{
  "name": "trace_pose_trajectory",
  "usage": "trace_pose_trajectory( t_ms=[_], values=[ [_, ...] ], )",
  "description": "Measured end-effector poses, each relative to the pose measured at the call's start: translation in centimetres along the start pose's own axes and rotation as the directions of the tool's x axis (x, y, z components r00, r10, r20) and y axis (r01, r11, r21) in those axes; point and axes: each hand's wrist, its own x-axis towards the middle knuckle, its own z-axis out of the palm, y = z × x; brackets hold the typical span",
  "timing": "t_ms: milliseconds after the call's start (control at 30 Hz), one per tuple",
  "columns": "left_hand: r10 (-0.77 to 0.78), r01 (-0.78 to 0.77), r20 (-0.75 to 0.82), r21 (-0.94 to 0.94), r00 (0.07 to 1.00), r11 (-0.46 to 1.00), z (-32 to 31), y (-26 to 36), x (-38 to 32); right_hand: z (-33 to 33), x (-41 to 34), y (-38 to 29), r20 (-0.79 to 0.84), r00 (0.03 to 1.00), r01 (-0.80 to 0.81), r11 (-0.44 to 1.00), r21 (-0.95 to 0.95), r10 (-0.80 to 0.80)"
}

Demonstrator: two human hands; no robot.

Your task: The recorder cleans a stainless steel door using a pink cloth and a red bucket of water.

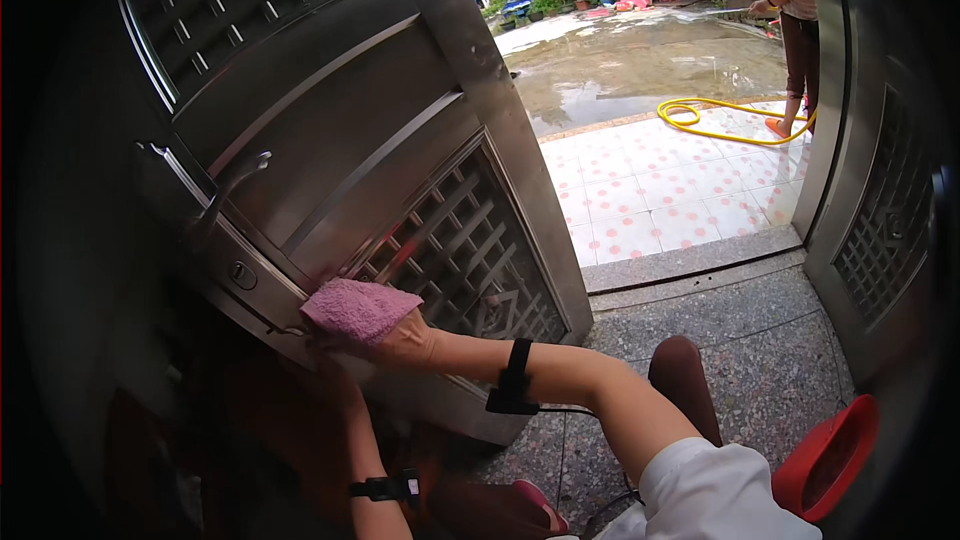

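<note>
My right hand [411,339] holds a pink terry cloth [361,307] against a metal door leaf [315,195], near its lock-side edge. The cloth covers most of the fingers. Lower down, my left hand [334,379] is at the same door edge, just below the cloth. It lies in shadow, so its fingers are hard to make out. Above both hands, a curved lever handle [225,195] sticks out from the door, and a keyhole [240,274] sits between the handle and the cloth. A lattice panel [480,255] fills the lower part of the leaf.
At the right stands another metal door leaf [862,240]. A red plastic container [825,457] is beside me on the speckled stone floor [750,337]. Beyond the raised sill [697,262], a person [795,22] stands on white tiles near a yellow hose [720,136]. The yard is wet.
</note>
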Motion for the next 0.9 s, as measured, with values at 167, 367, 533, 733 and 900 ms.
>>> trace_pose_trajectory(
  t_ms=[167, 367, 533, 733, 900],
  values=[
    [0.278, -0.219, -0.081, 0.423, 0.957, 0.879, 0.0, 2.5, -1.1, -10.2, 0.9, 10.5, -0.250, 0.967, -0.055, 0.915, -0.399, -0.051],
    [0.359, -0.279, -0.138, 0.404, 0.923, 0.871, 0.3, 2.1, -0.9, -14.0, 0.1, 15.5, -0.742, 0.604, -0.611, 0.766, -0.199, 0.289],
    [0.278, -0.192, -0.134, 0.447, 0.951, 0.874, 0.0, 2.4, -1.9, -10.9, 9.8, 6.4, -0.479, 0.875, -0.150, 0.981, -0.119, 0.076],
    [0.312, -0.176, -0.172, 0.540, 0.934, 0.823, -0.5, 1.0, -1.5, -15.9, 22.3, 8.7, -0.534, 0.789, 0.060, 0.903, -0.425, -0.303],
    [0.207, -0.102, -0.142, 0.529, 0.968, 0.843, -0.1, 0.8, -1.1, -24.7, 21.6, 18.2, -0.573, 0.816, -0.283, 0.816, -0.504, -0.071]
  ],
)
